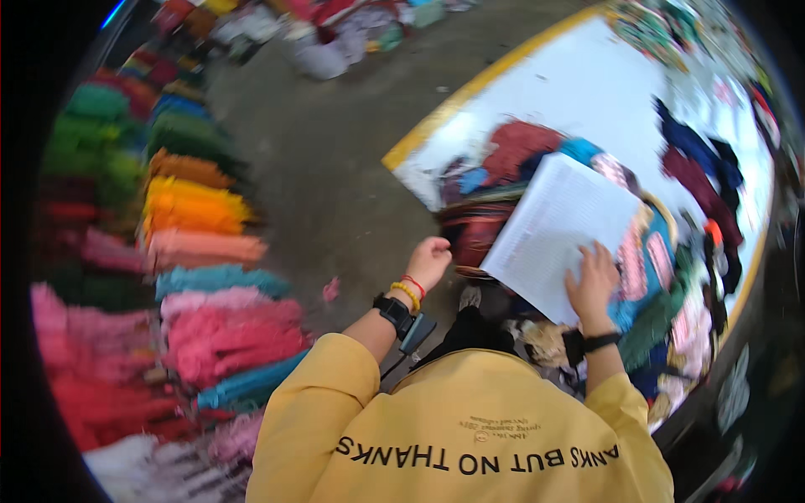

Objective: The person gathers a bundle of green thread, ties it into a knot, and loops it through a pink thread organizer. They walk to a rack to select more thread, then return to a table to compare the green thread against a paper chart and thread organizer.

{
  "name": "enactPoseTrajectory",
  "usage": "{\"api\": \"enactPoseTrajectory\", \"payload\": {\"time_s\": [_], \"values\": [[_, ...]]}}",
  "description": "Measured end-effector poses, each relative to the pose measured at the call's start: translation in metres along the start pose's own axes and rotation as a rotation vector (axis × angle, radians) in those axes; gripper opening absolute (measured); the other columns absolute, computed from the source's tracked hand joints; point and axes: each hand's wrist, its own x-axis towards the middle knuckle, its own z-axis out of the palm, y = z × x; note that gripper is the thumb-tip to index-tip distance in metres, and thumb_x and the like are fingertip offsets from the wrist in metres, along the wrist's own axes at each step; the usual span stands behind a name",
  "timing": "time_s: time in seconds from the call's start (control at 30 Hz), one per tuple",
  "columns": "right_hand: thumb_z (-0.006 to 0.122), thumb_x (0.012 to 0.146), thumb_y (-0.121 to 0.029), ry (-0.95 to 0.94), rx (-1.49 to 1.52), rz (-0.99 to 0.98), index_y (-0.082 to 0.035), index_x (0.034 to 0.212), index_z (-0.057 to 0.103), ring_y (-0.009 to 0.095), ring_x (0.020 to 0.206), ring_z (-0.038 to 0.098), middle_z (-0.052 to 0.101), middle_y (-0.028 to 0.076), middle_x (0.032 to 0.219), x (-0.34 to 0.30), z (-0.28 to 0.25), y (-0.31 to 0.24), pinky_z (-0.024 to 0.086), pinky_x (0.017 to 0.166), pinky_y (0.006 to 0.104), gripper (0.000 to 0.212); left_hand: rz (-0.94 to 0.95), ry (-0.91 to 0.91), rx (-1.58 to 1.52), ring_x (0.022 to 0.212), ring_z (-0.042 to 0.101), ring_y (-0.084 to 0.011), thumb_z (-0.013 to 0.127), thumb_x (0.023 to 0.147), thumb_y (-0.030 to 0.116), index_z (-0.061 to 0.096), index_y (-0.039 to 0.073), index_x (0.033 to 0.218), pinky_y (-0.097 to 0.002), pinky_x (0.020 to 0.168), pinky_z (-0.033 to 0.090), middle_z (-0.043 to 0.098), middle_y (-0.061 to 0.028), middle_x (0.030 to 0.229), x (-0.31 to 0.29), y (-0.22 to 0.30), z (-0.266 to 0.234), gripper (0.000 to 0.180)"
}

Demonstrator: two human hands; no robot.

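A white sheet-like pad of paper [558,230] with faint fine print lies tilted across a heap of yarn and cloth bundles [524,151] at the table's near end. My right hand [594,281] rests on the pad's lower right part, fingers spread and holding nothing. Left of the pad, my left hand [433,258] is apart from it, its fingers curled in with nothing visible in them. It is nearest to a dark red bundle [478,237] at the table's edge. The picture is somewhat blurred.
A white table [537,88] with a yellow edge stretches to the far right, with dark blue and maroon bundles [700,184] on it. Stacked colored yarn bundles [197,205] line the left side. Grey floor [335,151] lies between, with more bundles [335,42] at the far end.
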Motion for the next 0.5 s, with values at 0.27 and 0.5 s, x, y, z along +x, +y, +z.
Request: {"api": "enactPoseTrajectory", "payload": {"time_s": [0.27,0.5], "values": [[0.059,0.066,-0.016,-0.067,-0.214,0.033,-0.009,0.113,0.044,0.031,0.116,0.032,0.036,0.015,0.125,-0.002,0.004,-0.024,0.027,0.091,0.0441,0.05,-0.117,-0.001,0.024,0.074,0.056,-0.0128,0.053,0.075,0.013,0.057,0.002,0.088,-0.0258,0.068,0.045,0.06,-0.0064,0.079,-0.037,-0.053,-0.122,0.017],[0.058,0.067,-0.009,0.061,0.099,-0.272,-0.004,0.104,0.05,0.035,0.102,0.044,0.047,0.018,0.112,0.068,0.064,-0.172,0.034,0.087,0.0409,0.038,-0.085,0.156,0.04,0.074,0.057,-0.0138,0.052,0.078,0.014,0.057,0.003,0.088,-0.0258,0.068,0.045,0.06,-0.0062,0.079,-0.04,-0.094,-0.261,0.015]]}}
